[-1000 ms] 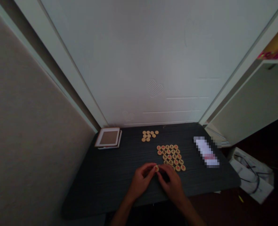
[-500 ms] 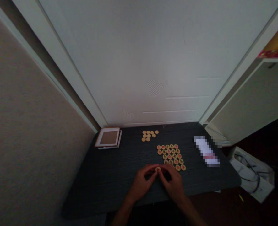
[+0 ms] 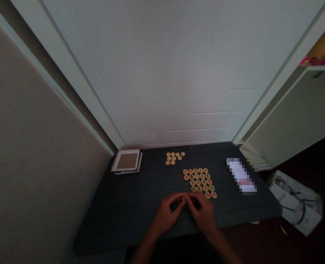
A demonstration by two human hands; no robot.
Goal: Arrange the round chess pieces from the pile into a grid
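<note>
My left hand (image 3: 166, 214) and my right hand (image 3: 205, 214) rest on the dark table (image 3: 129, 205) near its front edge, fingertips pinched together between them. They close on a round wooden game piece, which the fingers almost hide. Just beyond my right hand lies a block of several tan round pieces with red and dark marks (image 3: 199, 181), set in rows. Further back sits a small cluster of plain tan discs (image 3: 174, 158).
A flat square box with a brown face and white rim (image 3: 126, 161) lies at the table's back left. A blurred white object (image 3: 241, 175) lies at the right. White wall panels stand behind; a white bag with dark cords (image 3: 297, 205) sits on the floor right.
The piece that showed between my fingertips is now nearly covered as both hands closed in a little. The rows and the cluster have not moved.
</note>
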